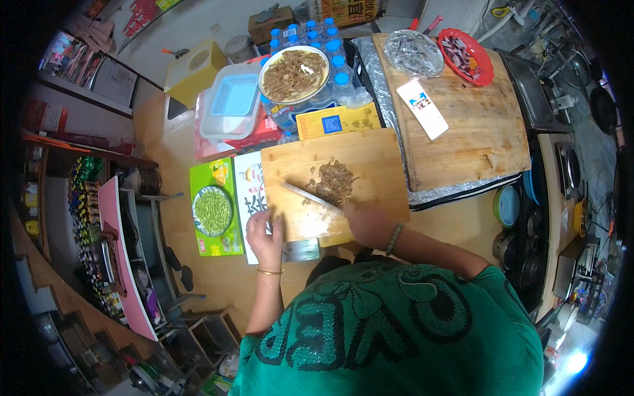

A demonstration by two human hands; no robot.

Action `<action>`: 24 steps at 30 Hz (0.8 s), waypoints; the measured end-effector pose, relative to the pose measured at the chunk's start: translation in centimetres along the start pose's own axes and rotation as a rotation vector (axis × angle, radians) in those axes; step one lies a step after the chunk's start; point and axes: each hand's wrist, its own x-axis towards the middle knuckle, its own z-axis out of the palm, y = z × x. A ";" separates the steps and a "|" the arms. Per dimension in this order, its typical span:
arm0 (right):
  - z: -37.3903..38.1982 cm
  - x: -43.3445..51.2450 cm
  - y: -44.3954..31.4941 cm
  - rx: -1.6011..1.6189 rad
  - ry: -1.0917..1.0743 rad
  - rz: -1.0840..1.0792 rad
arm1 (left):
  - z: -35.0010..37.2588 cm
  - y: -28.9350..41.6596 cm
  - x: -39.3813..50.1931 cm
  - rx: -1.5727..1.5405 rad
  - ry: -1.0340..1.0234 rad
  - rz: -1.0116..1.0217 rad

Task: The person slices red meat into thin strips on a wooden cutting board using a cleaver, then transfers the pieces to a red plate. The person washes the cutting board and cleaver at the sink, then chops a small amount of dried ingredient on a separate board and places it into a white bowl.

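Note:
My right hand (369,223) grips the handle of a kitchen knife (312,197), its blade pointing left across a wooden cutting board (381,168). Just beyond the blade lies a pile of chopped brown pieces (336,180), which look like meat or mushroom. My left hand (265,235) rests by the board's near left corner, fingers bent and thumb apart, with nothing seen in it. Left of that hand, a patterned bowl of green beans or peas (212,210) stands on a green box (213,173). Beyond the board, a bowl of brown shreds (294,74) sits on packed water bottles (342,79).
At right, a larger wooden board (460,153) carries a white phone (422,110), a plastic-covered bowl (413,53) and a red basket (465,57) with purplish pieces. A clear tub (228,129) holding a blue basket (235,94) is far left. A pink-topped stand (124,262) is left.

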 end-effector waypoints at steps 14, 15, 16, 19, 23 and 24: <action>-1.2 -0.7 -1.6 0.073 -0.009 -0.030 | 1.2 -2.3 0.8 -0.342 -0.121 -0.513; -0.7 -0.3 -2.0 0.080 -0.018 -0.069 | 1.2 -2.1 0.9 -0.357 -0.124 -0.537; -0.4 -0.1 -1.9 0.072 -0.015 -0.029 | 1.0 -1.9 1.0 -0.322 -0.159 -0.528; -0.2 0.3 -1.0 0.108 0.068 0.024 | 0.7 -0.7 1.5 -0.109 -0.136 -0.324; -2.4 -0.8 1.9 -0.004 0.236 0.048 | 0.5 1.6 2.0 0.020 -0.160 -0.211; -2.9 -1.2 2.2 -0.002 0.225 0.073 | 0.7 2.1 2.5 0.044 -0.123 -0.076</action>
